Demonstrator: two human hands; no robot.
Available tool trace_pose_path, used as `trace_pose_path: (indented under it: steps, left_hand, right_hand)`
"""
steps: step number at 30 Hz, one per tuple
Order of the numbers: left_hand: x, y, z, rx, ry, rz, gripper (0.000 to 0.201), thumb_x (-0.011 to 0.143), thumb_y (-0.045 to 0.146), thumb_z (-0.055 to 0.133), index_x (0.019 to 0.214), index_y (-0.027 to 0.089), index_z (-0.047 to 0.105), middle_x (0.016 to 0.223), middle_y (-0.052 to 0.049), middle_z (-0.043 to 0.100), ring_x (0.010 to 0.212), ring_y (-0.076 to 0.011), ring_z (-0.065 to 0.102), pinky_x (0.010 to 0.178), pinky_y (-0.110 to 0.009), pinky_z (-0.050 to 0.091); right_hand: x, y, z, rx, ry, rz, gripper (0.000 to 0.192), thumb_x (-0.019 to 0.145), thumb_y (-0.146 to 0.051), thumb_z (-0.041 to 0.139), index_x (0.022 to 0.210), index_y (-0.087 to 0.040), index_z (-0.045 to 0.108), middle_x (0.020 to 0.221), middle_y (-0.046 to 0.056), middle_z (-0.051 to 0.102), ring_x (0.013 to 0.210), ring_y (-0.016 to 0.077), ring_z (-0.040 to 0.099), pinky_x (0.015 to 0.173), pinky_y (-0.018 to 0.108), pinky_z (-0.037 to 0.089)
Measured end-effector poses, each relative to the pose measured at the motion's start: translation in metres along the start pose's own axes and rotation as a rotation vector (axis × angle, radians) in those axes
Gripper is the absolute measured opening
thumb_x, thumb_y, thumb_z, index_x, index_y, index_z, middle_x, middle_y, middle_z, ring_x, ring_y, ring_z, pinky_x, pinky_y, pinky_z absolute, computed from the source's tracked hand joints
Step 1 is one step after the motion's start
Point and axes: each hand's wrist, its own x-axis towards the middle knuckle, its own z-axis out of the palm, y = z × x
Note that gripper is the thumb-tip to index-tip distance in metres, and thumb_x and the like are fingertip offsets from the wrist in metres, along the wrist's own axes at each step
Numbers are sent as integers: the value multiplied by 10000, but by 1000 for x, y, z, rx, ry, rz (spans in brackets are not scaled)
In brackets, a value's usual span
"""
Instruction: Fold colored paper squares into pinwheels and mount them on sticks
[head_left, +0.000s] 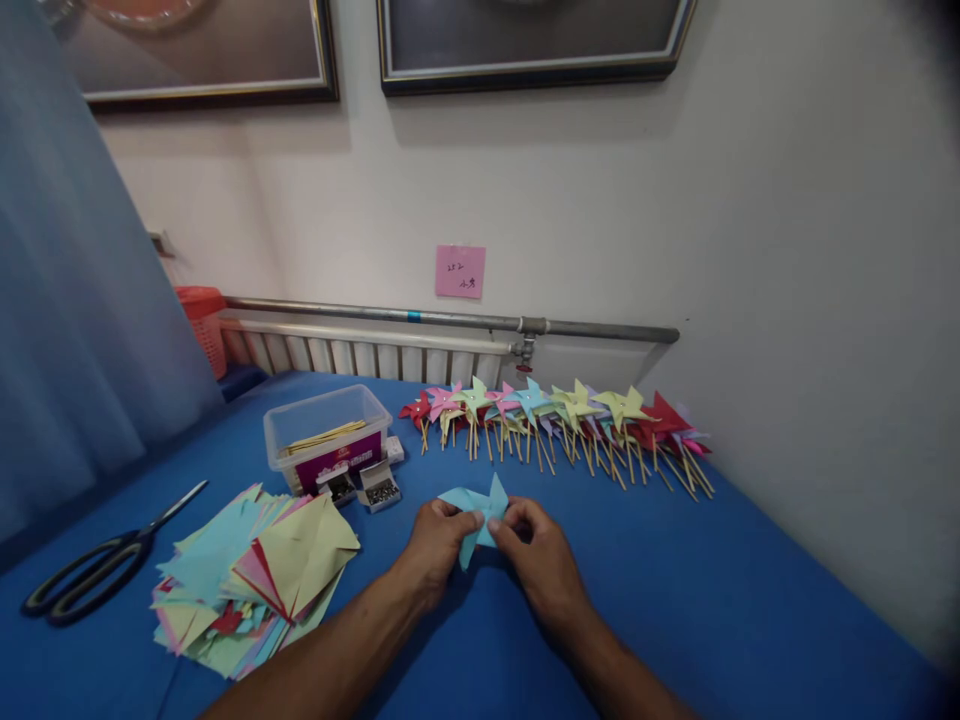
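Observation:
A light blue paper pinwheel (471, 545) is held between both hands above the blue table, its blades folded in toward the middle. My left hand (437, 545) pinches it from the left, thumb near the centre. From the right, my right hand (536, 550) grips it with thumb and curled fingers, its thumb also close to the centre. No stick shows on this pinwheel. To the left lies a loose pile of cut paper squares (255, 570) in green, blue, pink and red. Two small open boxes of metal pins (379, 490) sit beyond my left hand.
A clear plastic tub (328, 410) holds thin wooden sticks. Black-handled scissors (112, 560) lie at the far left. Many finished pinwheels on sticks (532, 405) line the table's back edge. Behind stand a radiator (360, 355) and pipe; a blue curtain (82, 260) hangs left.

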Motion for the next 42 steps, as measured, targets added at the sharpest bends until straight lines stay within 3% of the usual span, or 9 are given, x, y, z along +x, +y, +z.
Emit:
trace_pose_path:
  steps: [2, 5, 7, 13, 22, 25, 28, 35, 42]
  left_hand:
    - [2, -2, -2, -14, -46, -1, 244, 552, 282, 789, 646, 98, 659, 546, -22, 614, 456, -88, 479, 484, -224, 354]
    - [3, -5, -4, -13, -92, 0, 258, 567, 287, 793, 686, 90, 677, 600, -47, 650, 492, -102, 518, 525, -235, 389]
    - [3, -6, -4, -1, -111, 6, 250, 576, 279, 787, 702, 87, 688, 613, -54, 659, 501, -105, 524, 539, -240, 396]
    - [-1, -4, -2, 72, -149, 27, 258, 571, 273, 792, 731, 85, 716, 613, -48, 657, 515, -112, 531, 543, -240, 394]
    - [0, -5, -3, 99, -126, 3, 200, 574, 265, 761, 663, 112, 667, 571, -28, 616, 485, -97, 478, 504, -236, 339]
    - [1, -2, -5, 51, -88, 15, 243, 644, 332, 736, 582, 143, 595, 492, 3, 537, 446, -83, 424, 477, -232, 300]
    - [3, 2, -6, 10, -76, 37, 290, 689, 407, 702, 621, 138, 616, 542, -20, 581, 484, -100, 486, 513, -238, 350]
    - [1, 3, -5, 131, -66, 33, 256, 586, 319, 745, 571, 163, 542, 456, 36, 481, 425, -72, 384, 468, -231, 283]
    - [2, -3, -5, 139, -61, 14, 257, 547, 304, 782, 635, 133, 612, 525, 2, 569, 445, -79, 427, 476, -238, 319]
  right_hand:
    - [3, 7, 1, 168, 16, 87, 342, 676, -473, 764, 824, -210, 603, 925, 70, 693, 886, 266, 652, 817, 390, 490]
    - [5, 12, 3, 444, -93, 166, 555, 619, -455, 825, 1063, -202, 608, 906, 65, 722, 868, 259, 677, 795, 387, 515]
    - [3, 9, 3, 518, -153, 188, 517, 647, -424, 821, 1068, -194, 628, 926, 64, 728, 875, 243, 675, 803, 367, 510]
    - [-3, -4, -2, 463, -260, 247, 348, 715, -410, 777, 955, -172, 695, 848, 33, 715, 742, 177, 621, 703, 296, 469]
    - [-2, 5, 1, 419, -167, 247, 365, 671, -441, 785, 876, -146, 722, 676, -3, 664, 582, 132, 529, 586, 255, 410]
    - [-1, 6, 1, 408, -112, 247, 372, 680, -447, 771, 893, -145, 726, 697, 7, 680, 594, 143, 535, 586, 257, 418]
    - [-1, 5, 1, 415, -78, 251, 359, 696, -448, 750, 889, -146, 724, 716, 28, 700, 635, 170, 573, 615, 268, 443]
    - [-1, 8, 2, 392, -89, 259, 415, 690, -475, 757, 926, -136, 717, 735, 41, 710, 645, 182, 579, 633, 288, 469]
    - [-2, 10, 2, 376, -149, 225, 421, 714, -515, 747, 925, -152, 713, 779, 44, 710, 682, 193, 587, 658, 300, 471]
